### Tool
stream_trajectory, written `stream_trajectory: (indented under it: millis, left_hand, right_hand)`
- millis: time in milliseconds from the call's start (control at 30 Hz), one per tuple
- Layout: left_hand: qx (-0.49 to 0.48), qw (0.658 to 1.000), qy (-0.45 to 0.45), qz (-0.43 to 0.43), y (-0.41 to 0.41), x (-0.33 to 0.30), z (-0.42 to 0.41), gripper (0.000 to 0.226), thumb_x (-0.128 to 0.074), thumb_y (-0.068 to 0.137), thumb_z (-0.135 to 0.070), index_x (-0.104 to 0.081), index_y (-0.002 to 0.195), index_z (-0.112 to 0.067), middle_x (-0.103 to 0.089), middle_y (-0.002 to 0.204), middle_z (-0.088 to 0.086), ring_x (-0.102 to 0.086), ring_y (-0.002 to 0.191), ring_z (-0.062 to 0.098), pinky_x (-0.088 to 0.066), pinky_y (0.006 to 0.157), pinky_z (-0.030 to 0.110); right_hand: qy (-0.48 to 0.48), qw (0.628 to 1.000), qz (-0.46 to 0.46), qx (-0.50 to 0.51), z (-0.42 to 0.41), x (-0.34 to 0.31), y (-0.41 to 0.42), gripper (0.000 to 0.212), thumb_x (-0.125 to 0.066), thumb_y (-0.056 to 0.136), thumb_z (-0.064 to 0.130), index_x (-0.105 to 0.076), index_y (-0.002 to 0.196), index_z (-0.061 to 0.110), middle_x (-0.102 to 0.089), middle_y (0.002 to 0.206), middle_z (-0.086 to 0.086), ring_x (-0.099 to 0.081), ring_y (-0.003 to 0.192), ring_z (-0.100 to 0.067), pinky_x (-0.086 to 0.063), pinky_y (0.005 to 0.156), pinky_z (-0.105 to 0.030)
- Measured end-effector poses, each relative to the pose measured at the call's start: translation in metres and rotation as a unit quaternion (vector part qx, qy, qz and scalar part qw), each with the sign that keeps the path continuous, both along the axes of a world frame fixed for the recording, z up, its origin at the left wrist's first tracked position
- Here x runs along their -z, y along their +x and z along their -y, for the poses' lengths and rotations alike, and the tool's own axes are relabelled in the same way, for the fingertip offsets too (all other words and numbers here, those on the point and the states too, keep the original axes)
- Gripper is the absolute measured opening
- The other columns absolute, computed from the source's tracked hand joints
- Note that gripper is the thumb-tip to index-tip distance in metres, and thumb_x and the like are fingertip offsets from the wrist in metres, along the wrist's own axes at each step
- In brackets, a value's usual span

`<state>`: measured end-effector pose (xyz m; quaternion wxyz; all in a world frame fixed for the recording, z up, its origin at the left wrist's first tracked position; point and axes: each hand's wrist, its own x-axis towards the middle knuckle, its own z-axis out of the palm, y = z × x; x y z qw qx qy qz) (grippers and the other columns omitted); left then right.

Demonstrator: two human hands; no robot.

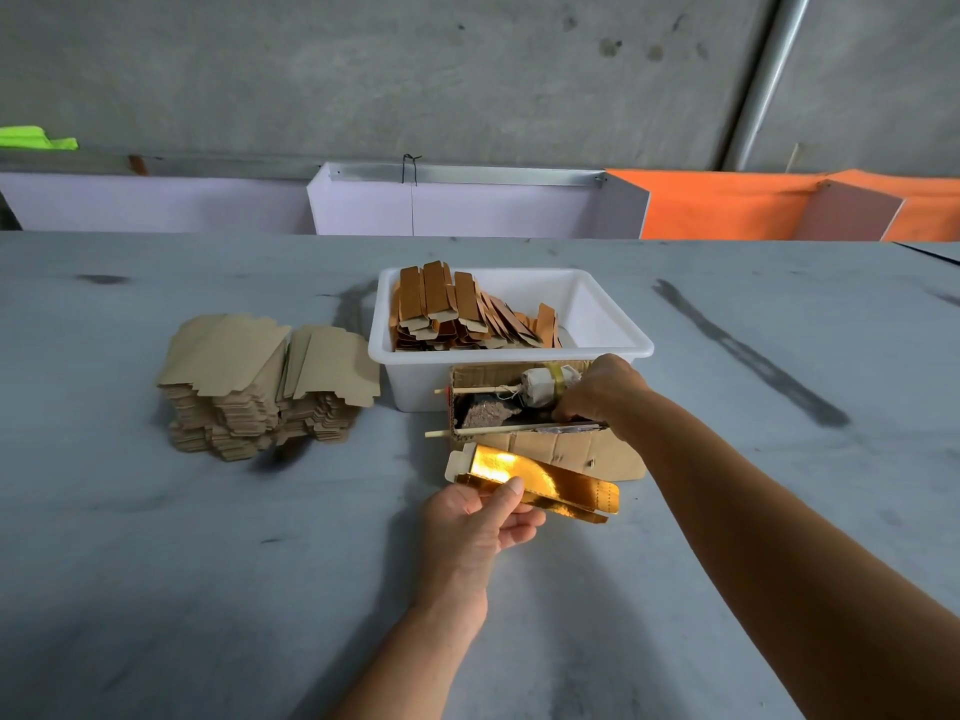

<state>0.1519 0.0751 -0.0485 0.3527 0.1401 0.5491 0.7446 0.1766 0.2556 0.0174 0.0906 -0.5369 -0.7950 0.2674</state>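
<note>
My left hand point(480, 517) pinches a shiny gold folded carton point(540, 478) just above the grey table, thumb on its top face. My right hand point(602, 389) reaches into a small open cardboard box point(566, 452) in front of the white tub; its fingers curl down among the contents, and what they hold is hidden. In that box lie a white wrapped bundle with yellow tape point(543, 385), a dark lump point(485, 414) and two thin wooden sticks point(467, 431).
A white plastic tub point(613, 324) behind the cardboard box holds several folded brown-gold cartons point(457, 314). A stack of flat kraft blanks point(260, 387) sits to the left. White and orange bins point(467, 210) line the table's far edge.
</note>
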Motion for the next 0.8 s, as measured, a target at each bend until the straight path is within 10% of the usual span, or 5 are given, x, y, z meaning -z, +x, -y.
stream_trajectory:
  millis: [800]
  left_hand:
    - [-0.005,1.000,0.007,-0.011,0.000,0.002,-0.001,0.011,-0.066,0.084,-0.010,-0.064,0.082,0.000,-0.070,0.064,0.014,-0.070,0.062,0.026,-0.054,0.053,0.025]
  right_hand:
    - [0.047,0.997,0.035,0.046,0.011,0.001,-0.002,0.045,-0.072,0.079,0.039,-0.052,0.112,0.015,-0.053,0.099,-0.006,-0.050,0.109,-0.025,-0.039,0.100,-0.039]
